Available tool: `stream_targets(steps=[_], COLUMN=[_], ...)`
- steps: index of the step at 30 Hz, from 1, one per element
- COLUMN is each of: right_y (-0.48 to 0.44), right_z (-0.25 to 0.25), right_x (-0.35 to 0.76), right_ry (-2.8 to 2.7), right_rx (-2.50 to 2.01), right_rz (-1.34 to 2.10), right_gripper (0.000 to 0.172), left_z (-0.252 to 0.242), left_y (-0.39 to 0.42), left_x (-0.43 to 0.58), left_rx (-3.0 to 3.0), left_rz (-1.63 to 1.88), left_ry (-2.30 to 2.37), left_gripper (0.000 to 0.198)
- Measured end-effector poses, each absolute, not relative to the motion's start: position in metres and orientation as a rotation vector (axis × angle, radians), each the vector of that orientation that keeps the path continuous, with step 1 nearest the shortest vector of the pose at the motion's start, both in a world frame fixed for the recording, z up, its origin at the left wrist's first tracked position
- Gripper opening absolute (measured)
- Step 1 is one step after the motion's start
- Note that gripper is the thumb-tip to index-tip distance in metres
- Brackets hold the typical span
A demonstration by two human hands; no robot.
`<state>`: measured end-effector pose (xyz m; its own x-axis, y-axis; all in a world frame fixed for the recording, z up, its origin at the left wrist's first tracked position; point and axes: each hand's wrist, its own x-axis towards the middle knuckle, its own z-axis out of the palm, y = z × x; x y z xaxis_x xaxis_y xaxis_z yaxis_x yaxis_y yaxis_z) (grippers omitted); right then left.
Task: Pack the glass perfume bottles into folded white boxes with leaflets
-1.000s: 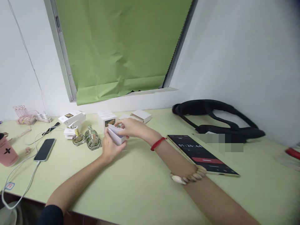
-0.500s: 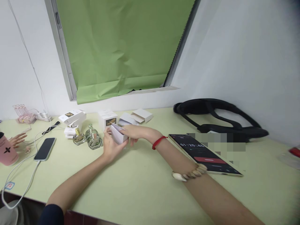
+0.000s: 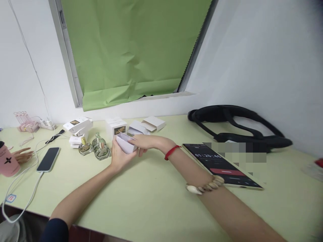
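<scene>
Both of my hands hold a small white cardboard box [image 3: 124, 143] just above the pale green table [image 3: 151, 198]. My left hand [image 3: 119, 157] cups it from below and behind, fingers wrapped round its left end. My right hand [image 3: 145, 142] grips its right side, a finger lying along the top edge near the open flap. Two glass perfume bottles [image 3: 99, 149] with gold caps stand just left of my left hand. More white boxes [image 3: 116, 127] sit behind the held box.
A tablet [image 3: 222, 165] showing a timer lies to the right, a black strap [image 3: 239, 127] behind it. At left are a charging phone [image 3: 48, 159], stacked white boxes [image 3: 77, 127], a pink cup [image 3: 7, 162] and another person's hand [image 3: 22, 155].
My right hand has slid from the top of the box to its right side, and the box has been turned and tilted. Another person's hand has come into view at far left.
</scene>
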<state>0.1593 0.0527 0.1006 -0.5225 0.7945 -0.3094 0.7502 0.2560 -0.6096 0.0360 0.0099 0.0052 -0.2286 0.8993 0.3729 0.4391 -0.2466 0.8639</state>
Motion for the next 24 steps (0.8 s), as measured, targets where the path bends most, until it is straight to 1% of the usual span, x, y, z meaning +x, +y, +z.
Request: stream_targets(steps=[3, 8, 14, 19, 24], right_y=[0.053, 0.052, 0.052, 0.055, 0.056], right_z=[0.101, 0.102, 0.102, 0.098, 0.096], right_x=[0.159, 0.159, 0.157, 0.158, 0.159], right_ry=[-2.437, -2.468, -2.457, -2.442, -2.457], right_rx=[-1.523, -1.547, -1.564, -1.502, -1.434], right_rz=[1.102, 1.068, 0.99, 0.949, 0.953], right_gripper=[0.026, 0.03, 0.028, 0.026, 0.024], left_z=[0.003, 0.0, 0.0, -0.002, -0.006], left_y=[0.011, 0.013, 0.015, 0.016, 0.018], left_x=[0.036, 0.036, 0.034, 0.033, 0.032], left_rx=[1.63, 1.665, 1.694, 1.686, 1.696], left_rz=[1.518, 1.539, 1.507, 1.473, 1.442], left_ry=[1.583, 1.582, 1.533, 1.531, 1.518], left_gripper=[0.084, 0.082, 0.081, 0.085, 0.079])
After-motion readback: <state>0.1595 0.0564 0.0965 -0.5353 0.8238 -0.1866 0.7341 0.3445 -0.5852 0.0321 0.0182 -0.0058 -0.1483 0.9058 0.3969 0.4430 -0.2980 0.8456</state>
